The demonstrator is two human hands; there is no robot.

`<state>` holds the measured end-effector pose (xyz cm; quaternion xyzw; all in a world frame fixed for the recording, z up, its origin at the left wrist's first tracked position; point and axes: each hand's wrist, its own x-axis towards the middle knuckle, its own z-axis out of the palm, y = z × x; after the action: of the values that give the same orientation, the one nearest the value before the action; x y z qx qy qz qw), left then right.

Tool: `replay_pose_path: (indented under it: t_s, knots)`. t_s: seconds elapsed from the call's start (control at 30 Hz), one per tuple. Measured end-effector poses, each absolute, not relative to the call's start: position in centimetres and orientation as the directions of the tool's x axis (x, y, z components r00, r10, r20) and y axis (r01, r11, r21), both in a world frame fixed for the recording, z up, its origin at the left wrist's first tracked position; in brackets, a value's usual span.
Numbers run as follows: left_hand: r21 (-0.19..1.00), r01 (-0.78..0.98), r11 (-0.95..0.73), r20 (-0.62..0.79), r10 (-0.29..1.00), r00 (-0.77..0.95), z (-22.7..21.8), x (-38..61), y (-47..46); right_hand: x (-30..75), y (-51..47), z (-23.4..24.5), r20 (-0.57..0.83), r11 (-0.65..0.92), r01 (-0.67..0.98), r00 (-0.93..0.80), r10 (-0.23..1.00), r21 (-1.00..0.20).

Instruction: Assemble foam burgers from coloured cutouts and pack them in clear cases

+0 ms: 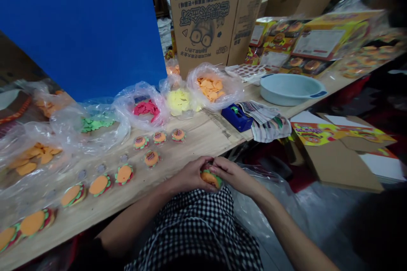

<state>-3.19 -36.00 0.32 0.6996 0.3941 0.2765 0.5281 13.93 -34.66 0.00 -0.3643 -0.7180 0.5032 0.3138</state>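
Over my lap, above the checked apron (193, 228), a small burger-shaped piece (210, 179) with orange and green layers sits between both hands. My left hand (194, 173) is curled around its left side. The fingers of my right hand (231, 172) press on its top and right edge. Part of the piece is hidden by the fingers. On the table to the left lies a row of layered burger pieces, one of them a burger (124, 174) near small clear round lids (101, 168). Several burgers in clear cups, such as a packed burger (151, 158), sit farther back.
Plastic bags hold green pieces (97, 123), red pieces (148, 110), yellow pieces (178, 100) and orange pieces (210, 89). A blue tape dispenser (237, 119), a light-blue basin (289, 89) and a cardboard carton (203, 17) stand farther back. Flattened boxes (343, 165) lie at right.
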Motion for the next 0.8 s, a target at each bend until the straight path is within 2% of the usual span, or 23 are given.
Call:
replay_pose_path:
  t_s: [0.2, 0.37, 0.5, 0.6, 0.8]
  knots:
    - [0.932, 0.334, -0.137, -0.077, 0.829, 0.554, 0.5, -3.6, -35.9, 13.9, -35.4, -0.4, 0.091, 0.222, 0.174, -0.553, 0.828, -0.959]
    - [0.910, 0.358, -0.209, -0.046, 0.808, 0.588, 1.5, -3.5, -35.3, 13.5, -34.3, -0.7, 0.116, 0.282, 0.261, -0.512, 0.851, -0.923]
    - [0.888, 0.393, -0.238, -0.053, 0.797, 0.601, 1.7, -3.5, -35.1, 12.9, -34.0, -0.5, 0.139, 0.339, 0.268, -0.563, 0.815, -0.902]
    - [0.922, 0.353, -0.157, -0.095, 0.794, 0.601, 1.2, -3.4, -35.1, 12.4, -34.3, -0.7, 0.110, 0.286, 0.236, -0.562, 0.820, -0.929]
    - [0.976, 0.173, 0.132, -0.211, 0.775, 0.596, 0.4, -3.4, -35.2, 12.7, -34.4, -1.4, -0.053, 0.040, 0.177, -0.493, 0.868, -0.983]
